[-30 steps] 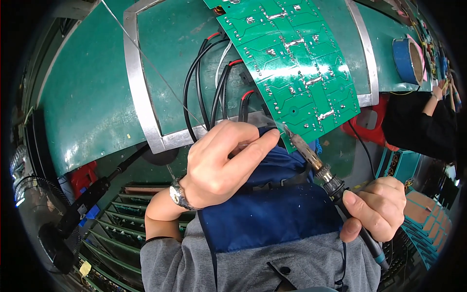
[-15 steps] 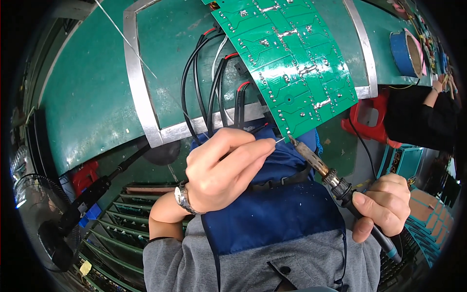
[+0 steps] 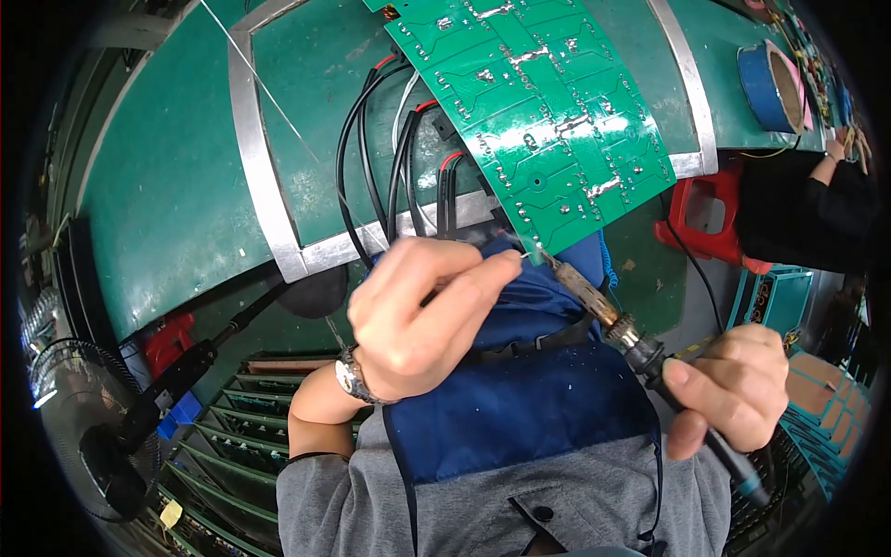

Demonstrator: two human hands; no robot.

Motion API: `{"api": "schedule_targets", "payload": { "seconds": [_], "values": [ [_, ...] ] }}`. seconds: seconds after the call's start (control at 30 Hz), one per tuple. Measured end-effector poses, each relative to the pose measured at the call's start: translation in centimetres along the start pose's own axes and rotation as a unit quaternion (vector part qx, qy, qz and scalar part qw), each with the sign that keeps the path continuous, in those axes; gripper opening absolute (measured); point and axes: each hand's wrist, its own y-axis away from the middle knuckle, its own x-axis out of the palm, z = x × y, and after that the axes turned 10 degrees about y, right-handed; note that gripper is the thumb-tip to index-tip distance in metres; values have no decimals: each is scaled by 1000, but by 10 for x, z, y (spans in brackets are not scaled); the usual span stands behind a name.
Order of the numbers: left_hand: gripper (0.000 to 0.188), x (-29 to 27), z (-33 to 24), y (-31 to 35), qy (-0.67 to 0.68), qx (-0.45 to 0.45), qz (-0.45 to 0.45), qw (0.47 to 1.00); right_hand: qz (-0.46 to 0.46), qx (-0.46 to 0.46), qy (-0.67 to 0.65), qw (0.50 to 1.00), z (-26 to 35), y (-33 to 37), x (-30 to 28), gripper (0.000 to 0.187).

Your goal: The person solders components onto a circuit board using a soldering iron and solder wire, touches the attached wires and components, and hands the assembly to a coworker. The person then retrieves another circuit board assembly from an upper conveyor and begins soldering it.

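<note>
Holding thin wire (image 3: 525, 254) left, soldering iron (image 3: 639, 351) right, both hands (image 3: 418, 320) (image 3: 731, 388) are closed.

The circuit board (image 3: 566, 167) is green, patterned with fine traces and silvery solder (image 3: 605, 188); the soldering iron (image 3: 631, 341) has a brown-grey barrel, black handle and teal band; the cables (image 3: 452, 200) are black and red; the table (image 3: 176, 204) is green, its metal strip (image 3: 264, 190) silvery; the apron (image 3: 529, 408) is navy; the shirt (image 3: 343, 497) is mottled grey; the tape roll (image 3: 763, 88) is blue; the stool (image 3: 710, 246) is red.
</note>
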Motion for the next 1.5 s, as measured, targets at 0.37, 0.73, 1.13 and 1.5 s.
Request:
{"api": "schedule_targets", "payload": {
  "seconds": [0.37,0.73,1.13,1.5],
  "values": [
    [28,-6,-2,-4,3,-93,-77,993,-217,310,201,903,-33,30,-20,31],
    [22,-5,7,-21,65,-129,-78,986,-220,351,379,827,-169,67,-49,22],
    [18,-3,9,-29,69,-141,-91,983,-234,404,364,806,-167,66,-48,24],
    [18,-3,13,-28,86,-134,-106,982,-287,402,247,834,-115,38,-31,27]
  ]
}}
